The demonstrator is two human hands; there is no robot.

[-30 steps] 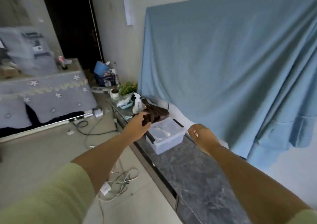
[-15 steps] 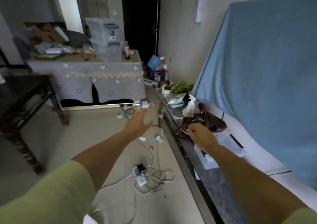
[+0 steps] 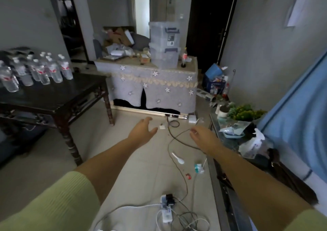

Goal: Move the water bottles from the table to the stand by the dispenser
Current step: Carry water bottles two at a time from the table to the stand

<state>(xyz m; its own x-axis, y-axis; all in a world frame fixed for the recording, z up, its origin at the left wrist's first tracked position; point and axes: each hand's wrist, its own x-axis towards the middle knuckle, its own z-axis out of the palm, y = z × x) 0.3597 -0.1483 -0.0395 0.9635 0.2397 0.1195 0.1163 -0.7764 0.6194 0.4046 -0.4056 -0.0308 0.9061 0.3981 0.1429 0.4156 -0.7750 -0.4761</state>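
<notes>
Several clear water bottles with red labels and white caps stand grouped on a dark wooden table at the left. My left hand is stretched out over the floor in the middle, fingers spread, holding nothing. My right hand hangs beside it over the floor, fingers loosely curled and empty. Both hands are well to the right of the bottles. No dispenser or stand can be made out.
A cloth-covered table with stacked clear storage boxes stands ahead. Cables and a power strip lie on the floor. A low marble-topped bench with plants and bags runs along the right, by a blue sheet.
The view has swung left from the bench and blue sheet to the room, bringing the dark table with bottles into sight. Both hands left the bench and now hover over the floor.
</notes>
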